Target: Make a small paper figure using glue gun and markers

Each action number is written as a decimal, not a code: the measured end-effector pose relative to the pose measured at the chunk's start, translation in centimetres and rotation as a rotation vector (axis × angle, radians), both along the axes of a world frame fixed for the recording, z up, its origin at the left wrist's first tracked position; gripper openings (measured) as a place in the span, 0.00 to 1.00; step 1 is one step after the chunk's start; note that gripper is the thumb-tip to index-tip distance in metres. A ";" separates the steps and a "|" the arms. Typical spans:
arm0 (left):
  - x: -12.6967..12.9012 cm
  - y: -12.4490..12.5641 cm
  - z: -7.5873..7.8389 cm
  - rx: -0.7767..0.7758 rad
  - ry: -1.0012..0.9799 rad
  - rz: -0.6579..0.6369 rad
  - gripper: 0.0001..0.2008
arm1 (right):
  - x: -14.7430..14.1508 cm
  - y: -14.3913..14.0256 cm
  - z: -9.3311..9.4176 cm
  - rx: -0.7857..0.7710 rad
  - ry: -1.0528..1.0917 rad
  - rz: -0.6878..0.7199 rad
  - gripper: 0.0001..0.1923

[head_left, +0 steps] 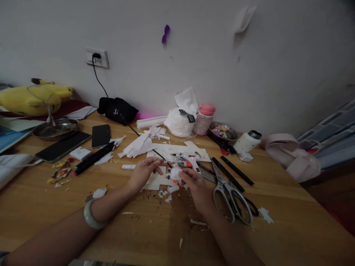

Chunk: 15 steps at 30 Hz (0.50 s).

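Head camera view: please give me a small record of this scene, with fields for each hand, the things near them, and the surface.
left hand: left hand pinches a thin black stick
right hand: right hand holds a small white piece
wrist: pale bangle on left wrist
near right hand: scissors, black pens, glue gun
near left hand: white paper scraps, two phones
surface: wooden table
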<state>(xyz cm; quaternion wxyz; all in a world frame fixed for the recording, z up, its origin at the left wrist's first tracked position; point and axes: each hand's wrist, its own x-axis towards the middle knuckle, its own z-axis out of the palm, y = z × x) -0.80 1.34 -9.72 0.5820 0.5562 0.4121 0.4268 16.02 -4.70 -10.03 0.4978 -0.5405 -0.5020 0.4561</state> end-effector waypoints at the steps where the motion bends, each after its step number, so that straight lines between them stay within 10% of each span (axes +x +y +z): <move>1: 0.0 0.0 0.0 0.005 -0.006 -0.001 0.10 | 0.0 0.0 0.0 -0.004 0.001 0.005 0.14; 15: -0.5 0.1 0.1 0.152 -0.038 0.250 0.08 | -0.1 0.0 -0.1 -0.008 -0.003 0.064 0.14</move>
